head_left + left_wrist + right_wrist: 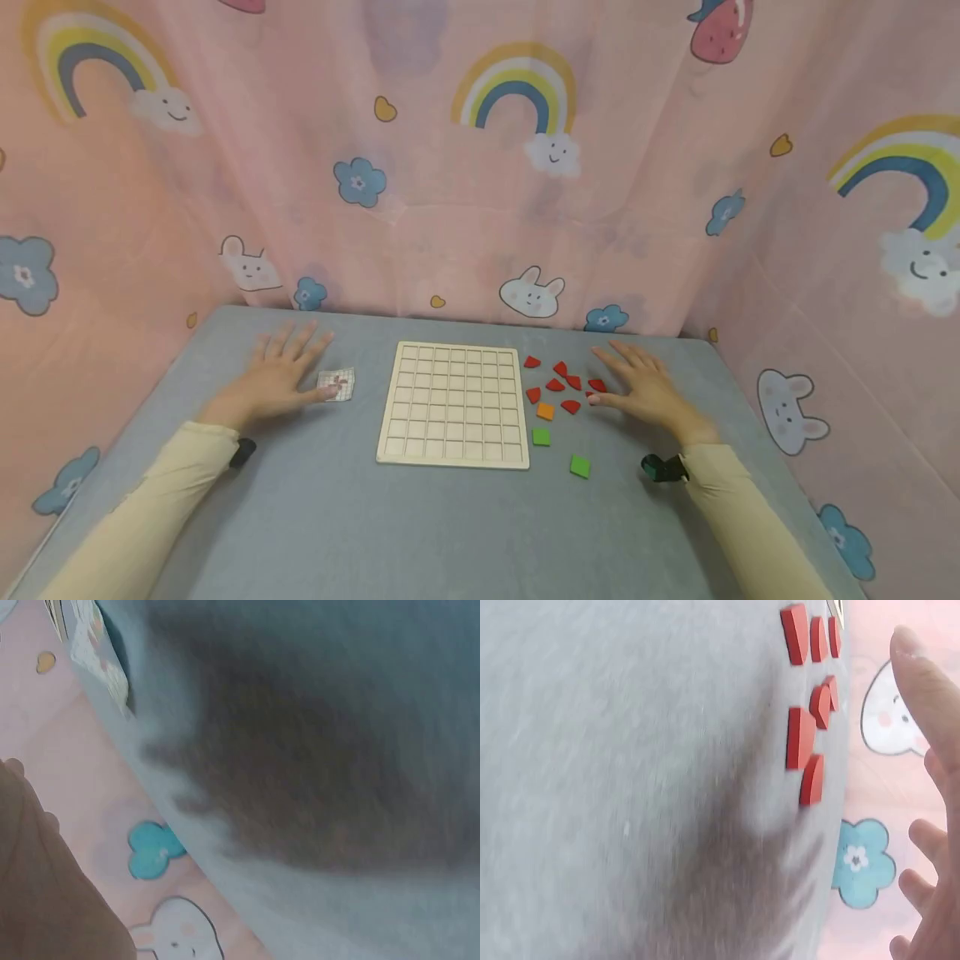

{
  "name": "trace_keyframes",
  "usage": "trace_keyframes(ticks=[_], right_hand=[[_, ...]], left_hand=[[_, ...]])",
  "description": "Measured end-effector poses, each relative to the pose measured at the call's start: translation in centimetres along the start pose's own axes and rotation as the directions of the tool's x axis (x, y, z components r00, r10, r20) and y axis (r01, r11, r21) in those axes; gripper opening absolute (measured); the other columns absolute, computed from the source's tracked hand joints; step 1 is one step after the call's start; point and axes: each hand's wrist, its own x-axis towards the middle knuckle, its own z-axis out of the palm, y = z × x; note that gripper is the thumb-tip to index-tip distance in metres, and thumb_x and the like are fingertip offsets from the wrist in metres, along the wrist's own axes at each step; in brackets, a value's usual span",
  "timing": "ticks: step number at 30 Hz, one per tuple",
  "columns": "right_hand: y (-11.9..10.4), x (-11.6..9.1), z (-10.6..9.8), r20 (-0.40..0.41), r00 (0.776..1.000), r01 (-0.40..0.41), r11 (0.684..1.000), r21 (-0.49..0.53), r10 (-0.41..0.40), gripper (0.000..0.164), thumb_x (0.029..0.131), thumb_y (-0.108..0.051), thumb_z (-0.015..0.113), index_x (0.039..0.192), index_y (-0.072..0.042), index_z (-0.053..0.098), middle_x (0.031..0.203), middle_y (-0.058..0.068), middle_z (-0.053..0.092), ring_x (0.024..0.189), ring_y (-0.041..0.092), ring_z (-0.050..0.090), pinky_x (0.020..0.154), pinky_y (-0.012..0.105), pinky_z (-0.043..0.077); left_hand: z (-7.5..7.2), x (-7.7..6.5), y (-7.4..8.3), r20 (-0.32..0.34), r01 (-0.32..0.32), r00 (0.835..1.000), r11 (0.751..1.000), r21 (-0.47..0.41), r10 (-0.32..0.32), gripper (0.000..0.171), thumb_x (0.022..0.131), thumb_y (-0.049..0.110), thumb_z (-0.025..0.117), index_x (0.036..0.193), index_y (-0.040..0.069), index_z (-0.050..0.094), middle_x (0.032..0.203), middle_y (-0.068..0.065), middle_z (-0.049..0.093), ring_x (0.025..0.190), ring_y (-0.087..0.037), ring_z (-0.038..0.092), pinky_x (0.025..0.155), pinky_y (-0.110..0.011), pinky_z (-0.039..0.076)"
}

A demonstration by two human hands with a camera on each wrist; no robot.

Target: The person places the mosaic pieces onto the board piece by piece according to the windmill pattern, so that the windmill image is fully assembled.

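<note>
My left hand (279,377) is spread with straight fingers at the left of the table, its thumb tip over a small paper card (341,385) printed with a grid and a reddish pattern. Whether the thumb touches the card I cannot tell. On the right, my right hand (637,385) hovers with its fingers spread beside several red wedge-shaped pieces (555,385), holding nothing. Its thumb overlaps one red piece in the head view. In the right wrist view the red pieces (801,739) lie on the table, apart from the hand (937,750). Between the hands lies a pale wooden grid board (453,406).
An orange square (545,412) and two green squares (580,466) lie right of the board, nearer me than the red pieces. The grey cloth-covered table (450,533) ends at a pink patterned curtain (420,242) behind and on both sides.
</note>
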Motion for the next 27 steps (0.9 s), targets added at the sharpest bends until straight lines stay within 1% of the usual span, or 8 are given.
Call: trace_keyframes(ticks=[4, 8, 12, 15, 18, 19, 22, 27], right_hand=[[-0.6, 0.6, 0.4, -0.004, 1.000, 0.009, 0.999, 0.033, -0.009, 0.086, 0.093, -0.046, 0.080, 0.163, -0.012, 0.042, 0.168, 0.028, 0.030, 0.153, 0.055, 0.023, 0.121, 0.077, 0.011], [-1.0, 1.2, 0.9, -0.003, 1.000, 0.026, 0.996, 0.084, -0.026, 0.082, 0.092, -0.040, 0.083, 0.161, -0.012, 0.047, 0.167, 0.028, 0.033, 0.152, 0.055, 0.026, 0.120, 0.078, 0.012], [-1.4, 1.7, 1.3, -0.002, 1.000, 0.024, 0.992, 0.123, -0.024, 0.078, 0.092, -0.040, 0.083, 0.158, -0.012, 0.051, 0.166, 0.028, 0.035, 0.152, 0.055, 0.028, 0.119, 0.078, 0.014], [-1.6, 2.1, 1.6, -0.013, 1.000, 0.025, 0.992, 0.123, -0.024, 0.074, 0.092, -0.038, 0.084, 0.155, -0.012, 0.055, 0.164, 0.027, 0.039, 0.149, 0.054, 0.032, 0.118, 0.077, 0.020], [-1.9, 2.4, 1.9, -0.021, 0.999, 0.029, 0.993, 0.119, -0.027, 0.069, 0.091, -0.033, 0.086, 0.151, -0.011, 0.060, 0.160, 0.026, 0.044, 0.146, 0.053, 0.037, 0.116, 0.076, 0.028], [-2.0, 2.5, 2.0, -0.021, 0.999, 0.031, 0.992, 0.121, -0.029, 0.068, 0.091, -0.032, 0.086, 0.150, -0.011, 0.061, 0.159, 0.026, 0.045, 0.145, 0.052, 0.038, 0.116, 0.075, 0.030], [-2.4, 2.7, 2.2, -0.013, 1.000, 0.026, 0.990, 0.139, -0.025, 0.065, 0.091, -0.028, 0.086, 0.149, -0.010, 0.063, 0.157, 0.025, 0.048, 0.143, 0.051, 0.040, 0.115, 0.073, 0.033], [-2.7, 2.9, 2.6, -0.007, 1.000, 0.020, 0.984, 0.176, -0.019, 0.062, 0.091, -0.026, 0.086, 0.147, -0.009, 0.064, 0.154, 0.026, 0.050, 0.143, 0.050, 0.040, 0.115, 0.071, 0.034]], left_hand=[[0.4, 0.0, 1.2, 0.002, -0.033, 0.999, 0.999, -0.025, 0.033, 0.095, 0.099, 0.060, 0.064, 0.168, 0.009, 0.025, 0.174, -0.027, 0.012, 0.158, -0.059, 0.004, 0.119, -0.080, 0.003], [1.4, 0.0, 2.5, 0.020, -0.056, 0.998, 0.997, -0.050, 0.057, 0.097, 0.098, 0.064, 0.062, 0.169, 0.010, 0.023, 0.175, -0.026, 0.012, 0.159, -0.056, 0.004, 0.120, -0.078, 0.005], [2.5, 0.0, 4.6, 0.051, -0.090, 0.994, 0.988, -0.121, 0.097, 0.097, 0.100, 0.061, 0.062, 0.169, 0.008, 0.021, 0.175, -0.026, 0.012, 0.159, -0.055, 0.005, 0.122, -0.077, 0.008], [3.1, -0.2, 6.6, 0.060, -0.122, 0.989, 0.974, -0.192, 0.136, 0.096, 0.101, 0.058, 0.063, 0.169, 0.006, 0.019, 0.175, -0.027, 0.011, 0.159, -0.055, 0.007, 0.122, -0.076, 0.011], [3.9, -0.5, 8.4, 0.062, -0.134, 0.986, 0.957, -0.255, 0.155, 0.094, 0.103, 0.054, 0.063, 0.169, 0.004, 0.018, 0.175, -0.028, 0.010, 0.159, -0.056, 0.008, 0.121, -0.077, 0.013], [4.1, -0.6, 8.9, 0.061, -0.133, 0.986, 0.952, -0.277, 0.156, 0.094, 0.104, 0.053, 0.063, 0.169, 0.005, 0.017, 0.175, -0.029, 0.010, 0.159, -0.056, 0.008, 0.120, -0.078, 0.014], [4.8, -0.9, 10.0, 0.071, -0.101, 0.989, 0.938, -0.332, 0.131, 0.093, 0.104, 0.050, 0.065, 0.170, 0.005, 0.016, 0.174, -0.030, 0.008, 0.159, -0.056, 0.006, 0.118, -0.080, 0.014], [5.4, -1.2, 10.7, 0.065, -0.063, 0.994, 0.933, -0.355, 0.092, 0.096, 0.103, 0.047, 0.068, 0.168, -0.001, 0.016, 0.172, -0.034, 0.009, 0.158, -0.058, 0.008, 0.119, -0.078, 0.014]])
